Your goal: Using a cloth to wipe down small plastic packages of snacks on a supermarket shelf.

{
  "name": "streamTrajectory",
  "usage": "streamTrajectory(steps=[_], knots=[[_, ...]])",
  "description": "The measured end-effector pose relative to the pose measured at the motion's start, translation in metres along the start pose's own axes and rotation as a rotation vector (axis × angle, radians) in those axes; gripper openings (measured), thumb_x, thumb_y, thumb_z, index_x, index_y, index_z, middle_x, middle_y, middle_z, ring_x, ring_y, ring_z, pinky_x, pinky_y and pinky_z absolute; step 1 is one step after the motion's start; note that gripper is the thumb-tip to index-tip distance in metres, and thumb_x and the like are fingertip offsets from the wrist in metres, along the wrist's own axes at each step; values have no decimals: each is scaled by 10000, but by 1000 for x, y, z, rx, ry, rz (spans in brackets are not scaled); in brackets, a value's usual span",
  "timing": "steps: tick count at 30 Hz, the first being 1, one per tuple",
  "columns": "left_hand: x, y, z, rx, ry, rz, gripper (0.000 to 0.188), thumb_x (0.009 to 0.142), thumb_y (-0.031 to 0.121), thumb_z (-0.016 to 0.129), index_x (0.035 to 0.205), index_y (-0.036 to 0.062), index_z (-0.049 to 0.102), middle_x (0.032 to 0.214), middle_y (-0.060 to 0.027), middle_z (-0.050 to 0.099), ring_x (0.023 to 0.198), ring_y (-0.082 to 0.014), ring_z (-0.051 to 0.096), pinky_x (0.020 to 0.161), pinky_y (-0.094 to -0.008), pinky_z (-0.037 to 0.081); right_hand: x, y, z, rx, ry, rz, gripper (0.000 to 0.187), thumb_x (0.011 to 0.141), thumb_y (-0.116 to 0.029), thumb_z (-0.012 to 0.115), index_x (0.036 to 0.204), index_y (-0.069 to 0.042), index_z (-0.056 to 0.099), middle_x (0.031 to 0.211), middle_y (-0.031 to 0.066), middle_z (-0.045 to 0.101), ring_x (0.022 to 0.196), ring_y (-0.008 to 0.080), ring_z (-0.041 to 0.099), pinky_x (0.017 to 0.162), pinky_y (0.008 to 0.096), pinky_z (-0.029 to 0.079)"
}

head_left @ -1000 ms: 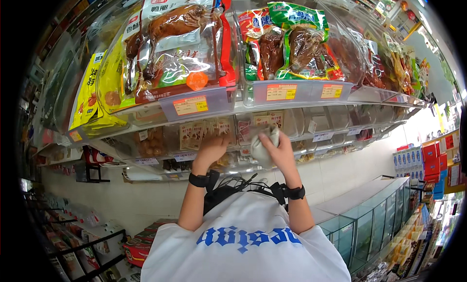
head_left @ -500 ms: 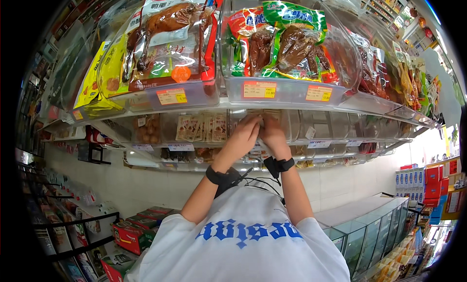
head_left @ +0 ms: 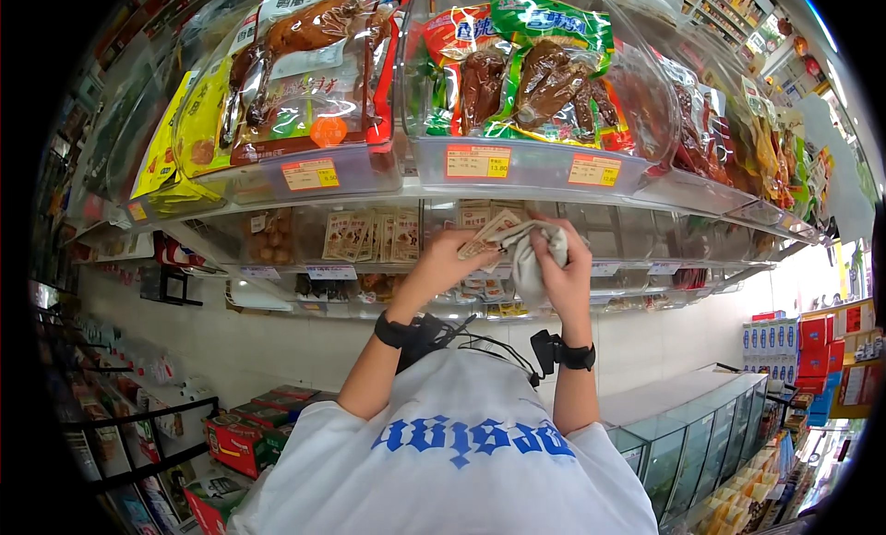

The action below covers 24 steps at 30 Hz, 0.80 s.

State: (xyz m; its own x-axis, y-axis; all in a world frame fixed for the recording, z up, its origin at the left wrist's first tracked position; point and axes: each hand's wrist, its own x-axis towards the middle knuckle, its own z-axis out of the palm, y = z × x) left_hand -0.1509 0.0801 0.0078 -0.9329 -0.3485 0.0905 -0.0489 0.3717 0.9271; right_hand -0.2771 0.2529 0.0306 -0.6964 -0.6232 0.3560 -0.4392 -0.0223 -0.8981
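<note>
Left hand (head_left: 443,263) pinches a small printed snack packet (head_left: 489,237) before the clear lower-shelf bins (head_left: 591,228), long axis slanting up and rightward, toward the grey cloth (head_left: 527,275) bunched in the right hand (head_left: 568,260) (cloth-to-packet contact: cannot tell).

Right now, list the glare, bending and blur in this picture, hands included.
Head view: the upper shelf edge bows with the fisheye, and black fills the corners; head view: glare streaks the shiny green packet; head view: the left hand, tan packet, right hand and gray cloth look fairly sharp.
</note>
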Motion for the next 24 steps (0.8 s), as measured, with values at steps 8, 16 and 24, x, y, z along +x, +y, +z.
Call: streamTrajectory(steps=[8, 16, 24], knots=[[-17, 26, 9, -457, 1, -157, 290, 933, 224, 714, 1013, -55, 712, 833, -73, 718, 686, -69, 636, 554, -233, 513, -34, -2, 15, 700, 311, 401, 635, 1067, -520, 295, 1502, -60, 342, 1447, 111, 459, 1314, 206, 466, 1105, 368, 364], [-42, 31, -8, -460, -189, -249, 234, 947, 184, 687, 994, -46, 688, 817, -45, 689, 576, -117, 669, 482, -217, 460, -76, -47, 55, 657, 195, 335, 508, 999, -206, 604, 1421, 16, 428, 1357, 111, 555, 1215, 153, 540, 1018, 324, 440], [-71, 29, -43, -395, -311, -227, 233, 915, 182, 723, 984, -41, 709, 756, -35, 694, 611, -98, 679, 505, -218, 473, -60, -75, 100, 555, 336, 414, 242, 914, -103, 712, 1112, 25, 657, 1001, 67, 714, 873, 107, 662, 777, 264, 532]])
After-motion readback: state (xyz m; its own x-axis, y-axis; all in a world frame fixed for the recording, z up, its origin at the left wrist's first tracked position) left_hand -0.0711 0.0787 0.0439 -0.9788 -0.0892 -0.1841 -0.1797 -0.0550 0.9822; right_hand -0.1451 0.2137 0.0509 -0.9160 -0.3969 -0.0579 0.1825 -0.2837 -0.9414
